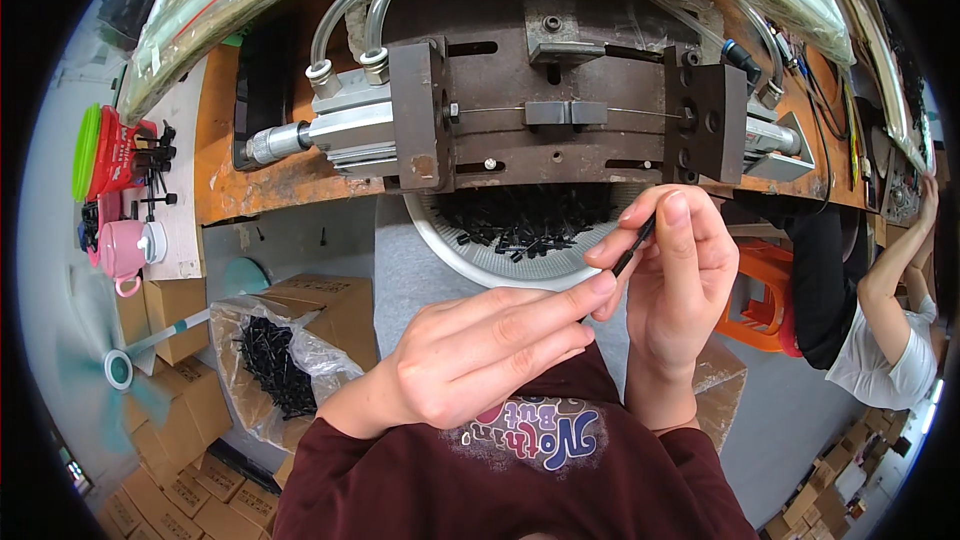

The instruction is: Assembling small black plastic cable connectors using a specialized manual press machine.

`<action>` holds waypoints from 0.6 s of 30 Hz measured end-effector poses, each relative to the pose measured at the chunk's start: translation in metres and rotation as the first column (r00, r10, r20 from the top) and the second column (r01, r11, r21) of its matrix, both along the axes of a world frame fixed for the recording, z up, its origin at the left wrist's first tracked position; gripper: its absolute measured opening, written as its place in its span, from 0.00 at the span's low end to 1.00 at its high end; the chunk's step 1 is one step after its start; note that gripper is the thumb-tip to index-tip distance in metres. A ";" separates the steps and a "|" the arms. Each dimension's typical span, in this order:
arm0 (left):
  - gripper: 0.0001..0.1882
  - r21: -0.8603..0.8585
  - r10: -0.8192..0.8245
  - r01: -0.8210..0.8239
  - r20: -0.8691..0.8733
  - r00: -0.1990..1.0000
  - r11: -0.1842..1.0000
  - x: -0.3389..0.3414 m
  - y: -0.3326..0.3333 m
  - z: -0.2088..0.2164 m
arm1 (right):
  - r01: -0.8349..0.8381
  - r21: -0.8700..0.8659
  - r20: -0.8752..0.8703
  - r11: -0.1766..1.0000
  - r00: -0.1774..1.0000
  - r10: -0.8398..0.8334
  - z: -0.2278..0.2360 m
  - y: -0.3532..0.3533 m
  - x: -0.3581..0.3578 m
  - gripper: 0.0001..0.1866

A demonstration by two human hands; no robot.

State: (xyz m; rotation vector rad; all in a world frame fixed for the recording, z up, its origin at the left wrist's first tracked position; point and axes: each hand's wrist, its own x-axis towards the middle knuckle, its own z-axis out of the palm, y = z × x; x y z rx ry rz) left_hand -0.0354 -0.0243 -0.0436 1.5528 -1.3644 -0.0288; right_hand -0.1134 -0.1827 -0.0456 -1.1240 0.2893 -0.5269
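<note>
Just off the near edge of the worktop (pixel 290 188), right of its middle, the person's right hand (pixel 690 275) pinches a slim, slanting black part (pixel 634 250) between thumb and forefinger. The left hand (pixel 465 355) reaches across, fingers straight and pressed together, tips at the right hand's fingers; whether it grips the part too cannot be told. Below the worktop's near edge, a white basket (pixel 432 240) holds many black pieces (pixel 525 220). On the worktop, a dark metal fixture (pixel 500 80) carries grey blocks (pixel 565 113) at its centre.
</note>
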 end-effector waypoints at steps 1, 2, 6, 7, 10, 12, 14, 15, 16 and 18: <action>0.17 0.001 0.000 0.000 0.000 1.000 1.000 0.000 0.000 0.000 | 0.011 -0.035 -0.008 0.999 1.000 -0.011 0.001 0.001 0.000 0.14; 0.17 0.000 -0.004 0.004 -0.005 1.000 1.000 0.000 0.001 0.000 | 0.015 -0.038 -0.010 0.999 1.000 -0.016 0.002 0.002 -0.001 0.14; 0.17 -0.010 -0.016 0.016 -0.016 1.000 1.000 0.001 0.000 0.000 | 0.016 -0.064 -0.015 0.998 1.000 -0.017 0.005 0.006 -0.001 0.13; 0.17 -0.014 -0.019 0.019 -0.016 1.000 1.000 0.002 0.000 0.000 | 0.013 -0.073 -0.016 0.997 1.000 -0.014 0.005 0.007 -0.001 0.13; 0.17 -0.010 -0.010 0.010 -0.018 1.000 1.000 0.001 0.000 0.000 | -0.008 -0.066 -0.022 0.998 1.000 0.006 0.005 0.006 -0.001 0.13; 0.18 -0.002 -0.010 0.010 -0.027 1.000 1.000 0.001 0.000 0.001 | -0.014 -0.067 -0.020 0.998 1.000 0.013 0.003 0.005 -0.001 0.12; 0.18 0.001 -0.009 0.009 -0.033 0.999 1.000 0.000 0.000 0.001 | -0.015 -0.067 -0.023 0.998 1.000 0.013 0.003 0.006 -0.001 0.12; 0.18 0.000 -0.008 0.008 -0.036 0.999 1.000 0.000 0.000 0.001 | -0.013 -0.066 -0.027 0.998 1.000 0.012 0.003 0.006 -0.001 0.12; 0.18 0.000 -0.006 0.006 -0.038 0.999 1.000 0.000 0.000 0.001 | -0.012 -0.065 -0.031 0.998 0.999 0.010 0.003 0.006 -0.002 0.12; 0.18 0.005 -0.006 0.006 -0.044 0.999 1.000 0.000 0.000 0.001 | -0.016 -0.062 -0.029 0.998 0.999 0.014 0.003 0.006 -0.002 0.12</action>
